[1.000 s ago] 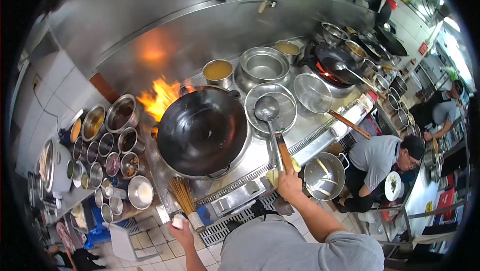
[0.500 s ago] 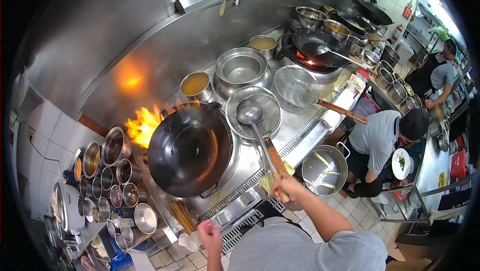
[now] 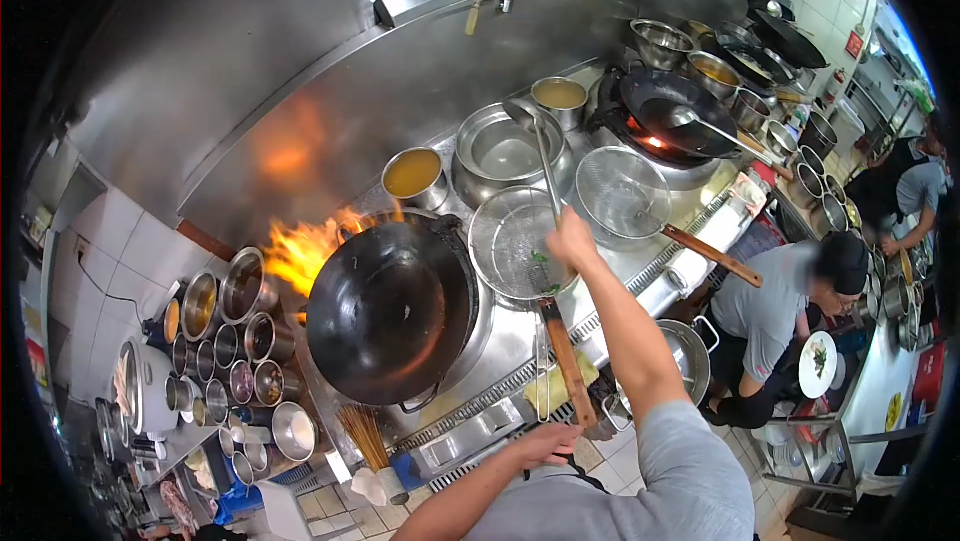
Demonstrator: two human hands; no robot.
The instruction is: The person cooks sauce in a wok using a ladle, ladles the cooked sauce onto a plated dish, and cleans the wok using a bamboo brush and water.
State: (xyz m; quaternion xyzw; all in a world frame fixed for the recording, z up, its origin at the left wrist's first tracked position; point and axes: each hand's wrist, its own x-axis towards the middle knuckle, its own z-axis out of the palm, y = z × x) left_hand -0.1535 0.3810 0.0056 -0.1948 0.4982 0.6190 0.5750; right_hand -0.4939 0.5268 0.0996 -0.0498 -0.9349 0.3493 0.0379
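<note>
My right hand (image 3: 570, 241) is wrapped around the handle of a metal ladle (image 3: 548, 163). The ladle's bowl is over the near part of a steel pot of water (image 3: 505, 153); whether it touches the pot I cannot tell. Beneath my right hand lies a wire mesh strainer (image 3: 505, 246) with a few green bits in it. Its wooden handle (image 3: 568, 366) points toward me. My left hand (image 3: 545, 446) is near that handle's end, fingers loosely stretched and nothing seen in them. A black wok (image 3: 385, 306) sits left of the strainer, with flames (image 3: 295, 256) at its far left side.
A second strainer (image 3: 622, 193) lies to the right, below another wok (image 3: 675, 116) holding a ladle. Two broth containers (image 3: 413, 176) stand behind. Several seasoning pots (image 3: 250, 286) are at left, a bamboo brush (image 3: 365, 441) in front. A person (image 3: 765, 291) with a plate is at right.
My right hand has carried the ladle from the strainer forward to the water pot. My left hand has moved right, from near the brush to the strainer's handle end. The view has shifted slightly.
</note>
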